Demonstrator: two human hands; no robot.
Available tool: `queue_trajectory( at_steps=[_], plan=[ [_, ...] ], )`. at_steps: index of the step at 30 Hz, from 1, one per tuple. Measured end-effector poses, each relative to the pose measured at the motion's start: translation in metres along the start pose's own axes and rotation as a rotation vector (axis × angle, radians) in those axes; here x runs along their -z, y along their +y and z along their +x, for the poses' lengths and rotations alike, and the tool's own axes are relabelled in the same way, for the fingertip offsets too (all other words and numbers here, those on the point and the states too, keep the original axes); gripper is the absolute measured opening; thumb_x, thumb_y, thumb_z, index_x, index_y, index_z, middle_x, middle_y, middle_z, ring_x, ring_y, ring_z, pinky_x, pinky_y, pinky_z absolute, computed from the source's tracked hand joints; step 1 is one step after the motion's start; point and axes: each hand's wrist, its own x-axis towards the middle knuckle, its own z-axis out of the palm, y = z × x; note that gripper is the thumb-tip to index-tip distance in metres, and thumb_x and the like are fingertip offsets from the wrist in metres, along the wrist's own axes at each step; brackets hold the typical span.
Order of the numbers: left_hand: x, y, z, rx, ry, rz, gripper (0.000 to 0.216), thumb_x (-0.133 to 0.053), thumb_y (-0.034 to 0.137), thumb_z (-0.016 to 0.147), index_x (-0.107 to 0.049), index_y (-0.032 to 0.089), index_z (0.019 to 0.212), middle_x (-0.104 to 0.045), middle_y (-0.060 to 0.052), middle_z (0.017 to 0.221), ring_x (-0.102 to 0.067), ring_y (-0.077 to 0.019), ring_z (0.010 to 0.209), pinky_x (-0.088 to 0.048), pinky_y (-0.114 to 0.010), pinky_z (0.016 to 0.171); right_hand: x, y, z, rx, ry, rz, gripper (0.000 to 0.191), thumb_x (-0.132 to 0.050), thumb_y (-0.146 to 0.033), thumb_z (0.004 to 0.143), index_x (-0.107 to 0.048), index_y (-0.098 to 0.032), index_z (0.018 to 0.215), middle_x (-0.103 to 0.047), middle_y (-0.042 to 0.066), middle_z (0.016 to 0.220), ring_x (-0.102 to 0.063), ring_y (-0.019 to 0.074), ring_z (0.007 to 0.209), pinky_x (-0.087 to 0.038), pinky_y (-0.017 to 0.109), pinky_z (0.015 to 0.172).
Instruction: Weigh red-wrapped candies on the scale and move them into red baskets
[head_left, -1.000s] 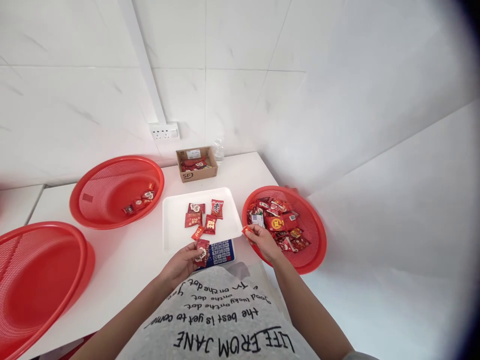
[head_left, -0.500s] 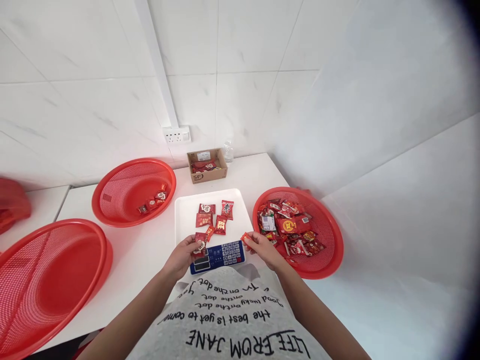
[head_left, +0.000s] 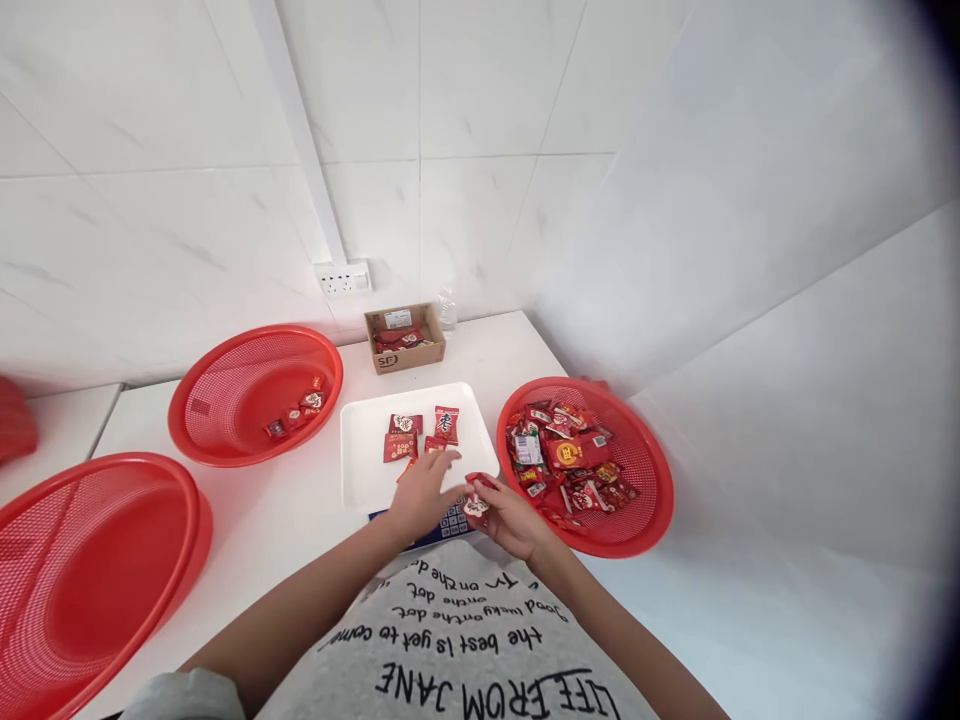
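Two red packets (head_left: 475,497) now sit pinched in my right hand (head_left: 508,518), one handed across from my left hand (head_left: 424,490), which has opened empty and reaches over the white tray (head_left: 360,470) ahead, fingertips (head_left: 452,459) beside the loose sweets (head_left: 403,436) there.

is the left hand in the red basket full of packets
No, the left hand reaches over the white tray, apart from the red basket.

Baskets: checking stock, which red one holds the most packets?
The basket right of the tray: piled with packets; the far-left basket holds few, the near-left basket none visible.
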Motion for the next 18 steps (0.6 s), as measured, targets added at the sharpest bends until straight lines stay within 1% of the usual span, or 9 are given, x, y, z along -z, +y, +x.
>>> queue_trajectory(
  at_steps=[2, 4, 6, 8, 10, 12, 14, 16, 18],
  plan=[
    [0.007, -0.008, 0.025, -0.006, 0.07, 0.134, 0.031, -0.055, 0.031, 0.082, -0.057, 0.024, 0.112, -0.055, -0.009, 0.115, -0.045, -0.0285, 0.112, -0.031, -0.04, 0.098, 0.009, -0.006, -0.004, 0.012, 0.091, 0.048, 0.022, -0.073, -0.03, 0.07, -0.06, -0.021, 0.085, -0.063, -0.004, 0.074, -0.058, 0.0069, 0.058, -0.046, 0.018, 0.052],
    [0.012, -0.015, 0.052, 0.019, 0.044, 0.336, 0.036, -0.049, 0.021, 0.084, -0.052, 0.021, 0.12, -0.049, -0.012, 0.126, -0.039, -0.0297, 0.118, -0.027, -0.043, 0.101, 0.018, -0.009, -0.009, -0.002, 0.134, 0.076, 0.019, -0.07, -0.028, 0.072, -0.062, -0.02, 0.088, -0.065, -0.003, 0.075, -0.059, 0.0068, 0.058, -0.045, 0.017, 0.05],
    [0.014, -0.02, 0.077, 0.017, -0.009, 0.427, 0.042, -0.047, 0.013, 0.082, -0.049, 0.019, 0.123, -0.043, -0.014, 0.134, -0.035, -0.0308, 0.123, -0.026, -0.046, 0.102, 0.023, -0.008, -0.013, -0.02, 0.151, 0.083, 0.018, -0.068, -0.028, 0.075, -0.063, -0.02, 0.09, -0.066, -0.002, 0.075, -0.06, 0.007, 0.059, -0.046, 0.016, 0.05],
    [0.015, -0.025, 0.097, 0.011, -0.041, 0.438, 0.038, -0.049, 0.01, 0.079, -0.054, 0.017, 0.116, -0.044, -0.014, 0.133, -0.034, -0.0313, 0.123, -0.028, -0.046, 0.1, 0.025, -0.005, -0.015, -0.026, 0.158, 0.08, 0.017, -0.067, -0.029, 0.075, -0.063, -0.019, 0.089, -0.067, -0.001, 0.075, -0.06, 0.0074, 0.059, -0.046, 0.016, 0.049],
    [0.017, -0.026, 0.109, 0.008, -0.05, 0.433, 0.026, -0.05, 0.011, 0.078, -0.061, 0.016, 0.102, -0.05, -0.014, 0.126, -0.036, -0.0307, 0.121, -0.03, -0.045, 0.099, 0.027, -0.003, -0.016, -0.011, 0.154, 0.071, 0.016, -0.068, -0.03, 0.075, -0.063, -0.02, 0.086, -0.067, -0.001, 0.076, -0.061, 0.0082, 0.059, -0.046, 0.017, 0.049],
    [0.019, -0.024, 0.116, -0.003, -0.045, 0.423, 0.019, -0.048, 0.011, 0.079, -0.063, 0.016, 0.09, -0.055, -0.013, 0.116, -0.039, -0.0294, 0.117, -0.032, -0.044, 0.098, 0.029, -0.002, -0.018, 0.026, 0.136, 0.064, 0.016, -0.068, -0.031, 0.074, -0.063, -0.02, 0.085, -0.068, -0.001, 0.078, -0.062, 0.0094, 0.062, -0.047, 0.018, 0.052],
    [0.02, -0.017, 0.115, -0.03, -0.033, 0.399, 0.018, -0.046, 0.013, 0.081, -0.063, 0.017, 0.085, -0.058, -0.013, 0.107, -0.043, -0.0275, 0.112, -0.034, -0.042, 0.097, 0.031, -0.004, -0.02, 0.072, 0.124, 0.072, 0.019, -0.07, -0.032, 0.072, -0.063, -0.021, 0.086, -0.069, 0.001, 0.087, -0.064, 0.0117, 0.073, -0.049, 0.021, 0.06],
    [0.018, -0.005, 0.104, -0.064, -0.022, 0.37, 0.018, -0.044, 0.014, 0.083, -0.062, 0.017, 0.084, -0.059, -0.011, 0.102, -0.045, -0.0248, 0.108, -0.034, -0.039, 0.097, 0.031, -0.007, -0.021, 0.121, 0.11, 0.103, 0.022, -0.073, -0.031, 0.069, -0.063, -0.022, 0.086, -0.067, 0.002, 0.103, -0.064, 0.0147, 0.088, -0.051, 0.026, 0.072],
    [0.012, 0.01, 0.083, -0.115, -0.017, 0.324, 0.017, -0.044, 0.017, 0.084, -0.061, 0.019, 0.085, -0.059, -0.009, 0.103, -0.046, -0.0222, 0.108, -0.035, -0.037, 0.098, 0.029, -0.011, -0.022, 0.168, 0.072, 0.14, 0.025, -0.074, -0.034, 0.067, -0.063, -0.025, 0.087, -0.063, 0.0, 0.113, -0.06, 0.0175, 0.1, -0.05, 0.033, 0.081]
  ],
)
